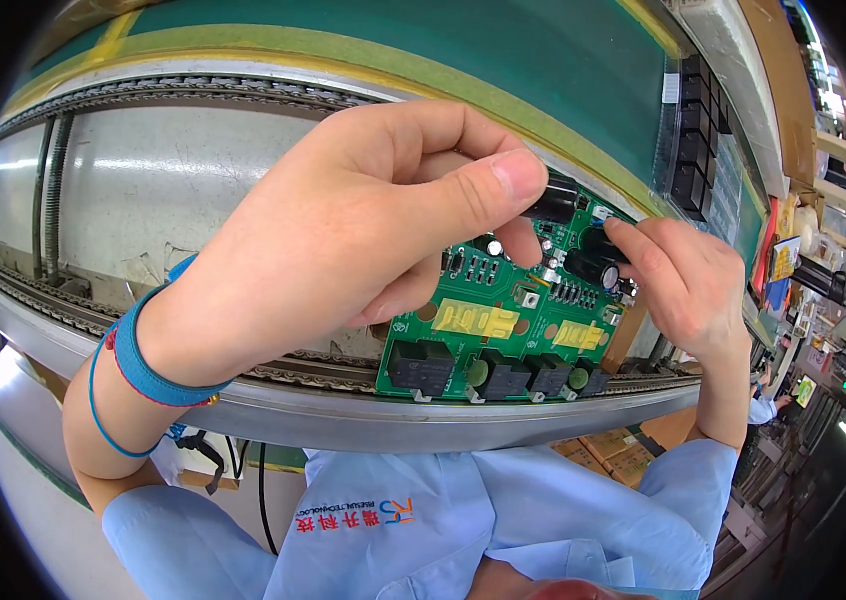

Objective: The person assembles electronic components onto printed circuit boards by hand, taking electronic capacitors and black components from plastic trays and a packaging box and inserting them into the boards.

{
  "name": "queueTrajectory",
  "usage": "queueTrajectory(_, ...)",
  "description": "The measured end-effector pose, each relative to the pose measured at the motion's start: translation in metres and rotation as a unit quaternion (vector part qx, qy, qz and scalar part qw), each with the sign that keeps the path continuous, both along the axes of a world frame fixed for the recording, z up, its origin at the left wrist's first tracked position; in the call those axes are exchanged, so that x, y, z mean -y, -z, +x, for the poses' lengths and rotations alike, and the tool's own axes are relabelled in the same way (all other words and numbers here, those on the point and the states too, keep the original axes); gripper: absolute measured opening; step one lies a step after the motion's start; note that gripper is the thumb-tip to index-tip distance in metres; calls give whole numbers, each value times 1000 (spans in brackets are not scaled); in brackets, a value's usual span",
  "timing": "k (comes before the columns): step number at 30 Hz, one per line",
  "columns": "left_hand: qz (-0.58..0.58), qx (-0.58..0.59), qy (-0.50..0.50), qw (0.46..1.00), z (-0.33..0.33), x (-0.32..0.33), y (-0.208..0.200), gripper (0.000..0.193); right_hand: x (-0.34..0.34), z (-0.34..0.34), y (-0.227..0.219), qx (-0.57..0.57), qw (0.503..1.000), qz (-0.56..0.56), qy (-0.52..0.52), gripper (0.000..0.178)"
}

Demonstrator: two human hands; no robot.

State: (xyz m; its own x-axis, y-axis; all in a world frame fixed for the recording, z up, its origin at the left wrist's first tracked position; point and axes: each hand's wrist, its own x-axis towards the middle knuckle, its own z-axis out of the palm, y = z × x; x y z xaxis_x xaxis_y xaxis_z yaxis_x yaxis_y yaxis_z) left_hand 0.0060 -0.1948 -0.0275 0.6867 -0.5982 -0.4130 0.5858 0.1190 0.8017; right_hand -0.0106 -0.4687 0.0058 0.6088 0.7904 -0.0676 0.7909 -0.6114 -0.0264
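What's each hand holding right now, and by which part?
The left hand pinches a black cylindrical capacitor by its end. The right hand fingers touch another capacitor on the green circuit board.

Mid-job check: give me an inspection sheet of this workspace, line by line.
Surface: metal conveyor rail with chain track; green belt beyond.
Job's things: green circuit board on the rail, carrying black relays, yellow parts and black capacitors.
Clutter: nothing seen.
Hands: left hand pinches a black cylindrical part over the board; right hand fingers touch the capacitors.
Cables: blue wrist strap with black clip and cord below.
Surroundings: shelves and another worker at right.
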Motion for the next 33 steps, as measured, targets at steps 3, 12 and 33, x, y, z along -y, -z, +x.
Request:
queueTrajectory(3,-11,-6,15,1000,0,0,0,40,0,3,-1,-13,1000,-17,-13,40)
queueTrajectory(12,-11,6,17,1000,0,0,-3,48,-2,17,-19,-41,997,67,-5,47)
queueTrajectory(33,91,250,-135,954,10,-34,25,43,-80,24,12,-216,950,200,108,26)
